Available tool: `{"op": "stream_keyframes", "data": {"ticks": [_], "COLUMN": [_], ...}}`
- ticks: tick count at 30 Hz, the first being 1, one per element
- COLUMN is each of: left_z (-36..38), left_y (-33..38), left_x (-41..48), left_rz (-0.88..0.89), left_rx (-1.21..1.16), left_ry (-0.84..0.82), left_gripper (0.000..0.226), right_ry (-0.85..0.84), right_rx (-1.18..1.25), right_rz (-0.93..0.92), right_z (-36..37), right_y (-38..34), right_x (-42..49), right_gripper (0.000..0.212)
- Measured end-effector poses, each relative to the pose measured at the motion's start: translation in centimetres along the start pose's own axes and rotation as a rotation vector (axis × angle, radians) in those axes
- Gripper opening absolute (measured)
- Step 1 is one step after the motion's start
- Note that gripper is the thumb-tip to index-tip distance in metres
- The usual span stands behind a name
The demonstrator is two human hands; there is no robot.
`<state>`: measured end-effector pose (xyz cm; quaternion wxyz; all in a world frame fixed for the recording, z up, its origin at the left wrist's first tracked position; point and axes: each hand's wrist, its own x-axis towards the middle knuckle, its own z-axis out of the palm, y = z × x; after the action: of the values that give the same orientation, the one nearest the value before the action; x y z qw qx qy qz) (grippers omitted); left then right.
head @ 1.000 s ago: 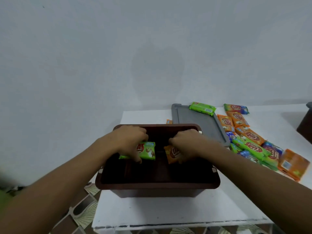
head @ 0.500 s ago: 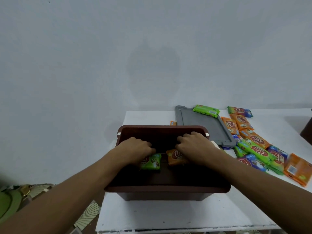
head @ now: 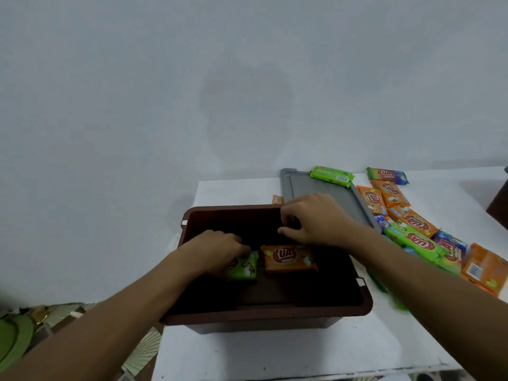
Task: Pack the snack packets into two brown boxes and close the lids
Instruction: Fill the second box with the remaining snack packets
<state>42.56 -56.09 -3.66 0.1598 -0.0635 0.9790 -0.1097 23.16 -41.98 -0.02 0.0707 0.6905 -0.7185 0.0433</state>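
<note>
We log one brown box (head: 264, 316): green packet (head: 244, 268) gripped by left hand (head: 217, 248), orange packet (head: 288, 258) laid inside, right hand (head: 316, 220) empty and loosely curled; packet heap (head: 417, 237) and grey lid (head: 324, 193) outstanding on tabletop (head: 275, 356).

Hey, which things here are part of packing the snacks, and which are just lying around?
Job: brown box, green packet in the left hand, orange packet in the box, right hand, loose packets on the table, grey lid.
Lying about: green thing on the patterned floor; dark thing at the right edge, unclear.
</note>
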Motion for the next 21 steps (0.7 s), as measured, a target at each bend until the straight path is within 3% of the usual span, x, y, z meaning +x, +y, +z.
{"op": "stream_keyframes", "data": {"ticks": [4, 10, 15, 21], "left_z": [-0.3, -0.4, -0.3, 0.0], "left_y": [0.3, 0.3, 0.3, 0.2], "left_x": [0.1, -0.1, 0.0, 0.0], "left_rz": [-0.045, -0.063, -0.031, -0.054], "left_rx": [0.024, 0.041, 0.072, 0.055], "left_ry": [0.014, 0.019, 0.042, 0.032], "left_gripper": [0.041, 0.043, 0.04, 0.039], "right_ry": [-0.002, -0.206, -0.32, -0.33], "right_rx": [-0.093, -0.322, -0.48, -0.554], "right_rz": [-0.056, -0.168, -0.152, -0.106], "right_z": [0.9, 1.3, 1.6, 1.3], "right_y": [0.4, -0.7, -1.4, -2.4], "right_x": [-0.6, -1.0, -1.7, -1.5], "right_gripper": [0.029, 0.039, 0.022, 0.017]}}
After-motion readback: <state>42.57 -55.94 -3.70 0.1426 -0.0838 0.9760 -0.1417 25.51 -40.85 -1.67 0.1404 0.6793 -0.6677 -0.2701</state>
